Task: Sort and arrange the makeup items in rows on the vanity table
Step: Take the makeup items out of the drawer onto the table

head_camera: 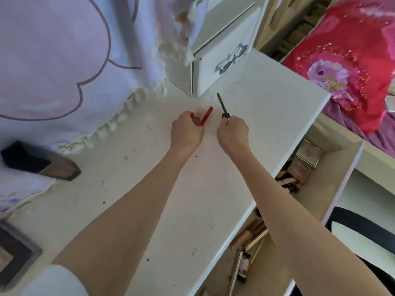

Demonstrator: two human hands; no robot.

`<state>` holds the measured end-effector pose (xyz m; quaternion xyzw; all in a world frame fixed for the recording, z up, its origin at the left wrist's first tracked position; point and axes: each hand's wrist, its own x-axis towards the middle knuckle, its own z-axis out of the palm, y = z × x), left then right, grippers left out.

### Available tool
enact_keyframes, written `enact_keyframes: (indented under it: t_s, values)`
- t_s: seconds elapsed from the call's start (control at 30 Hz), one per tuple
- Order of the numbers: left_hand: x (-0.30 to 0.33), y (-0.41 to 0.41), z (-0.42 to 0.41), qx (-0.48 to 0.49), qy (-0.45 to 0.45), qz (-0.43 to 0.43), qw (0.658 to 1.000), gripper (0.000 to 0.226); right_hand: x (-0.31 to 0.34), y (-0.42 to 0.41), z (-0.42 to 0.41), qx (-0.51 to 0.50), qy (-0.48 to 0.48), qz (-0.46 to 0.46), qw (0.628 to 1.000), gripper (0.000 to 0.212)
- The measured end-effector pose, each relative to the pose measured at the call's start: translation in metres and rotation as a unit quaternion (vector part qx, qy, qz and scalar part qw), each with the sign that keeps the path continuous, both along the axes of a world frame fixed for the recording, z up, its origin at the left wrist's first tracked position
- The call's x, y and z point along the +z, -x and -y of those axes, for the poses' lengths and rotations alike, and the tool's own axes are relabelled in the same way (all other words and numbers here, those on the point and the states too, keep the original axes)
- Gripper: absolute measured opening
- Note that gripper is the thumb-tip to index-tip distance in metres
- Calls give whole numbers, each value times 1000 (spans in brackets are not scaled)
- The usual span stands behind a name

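Head camera, frame centre: left hand (187,131) curls around one red lipstick tube (205,116), and right hand (233,133) pinches one black mascara wand (222,105) by its cap, brush pointing up-frame. Both hover over the white vanity table (267,107). One small drawer box (222,60) stands just above; an open drawer (320,189) of cosmetics sits lower right, and fringed cloth (64,60) drapes upper left.

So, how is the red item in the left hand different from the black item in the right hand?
The red stick is short, thick and flat-sided; the black wand is longer and much thinner. The red stick leans up to the right, while the black wand leans up to the left. The black wand has a gold-and-black collar at the grip; the red stick shows none. Both are held at their lower ends, left hand and right hand, above the vanity table.
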<state>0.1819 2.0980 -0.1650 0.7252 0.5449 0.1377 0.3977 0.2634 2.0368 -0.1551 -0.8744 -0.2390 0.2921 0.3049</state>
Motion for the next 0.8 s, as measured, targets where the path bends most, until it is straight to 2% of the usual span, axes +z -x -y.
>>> enact_keyframes:
  t_s: [0.03,0.13,0.2,0.27,0.37,0.5,0.57,0.73,0.8]
  values:
    - [0,-9,-6,-5,0,2,1000,24,0,-4,-6,-10,-8,-9,1000,21]
    - [-1,-32,-17,-3,4,28,1000,27,-2,-17,-16,-57,-43,-45,996,31]
    - [1,-41,-20,12,19,66,998,25,0,-24,-17,-81,-65,-65,992,25]
    - [1,-44,-19,3,19,80,997,37,1,-29,-15,-74,-86,-65,991,25]
    - [-2,-43,-18,-18,-10,80,997,41,-6,-30,-10,-54,-107,-12,993,26]
    - [-10,-40,-17,-50,-67,56,995,42,-17,-27,-1,-78,-131,44,987,25]
    - [-12,-37,-15,-73,-96,49,991,42,-20,-24,2,-81,-130,59,986,36]
    - [-17,-29,-14,-152,-128,1,980,55,-29,-19,5,-17,-139,85,986,31]
    - [-17,-26,-15,-160,-137,-16,977,54,-31,-20,9,6,-142,109,984,31]
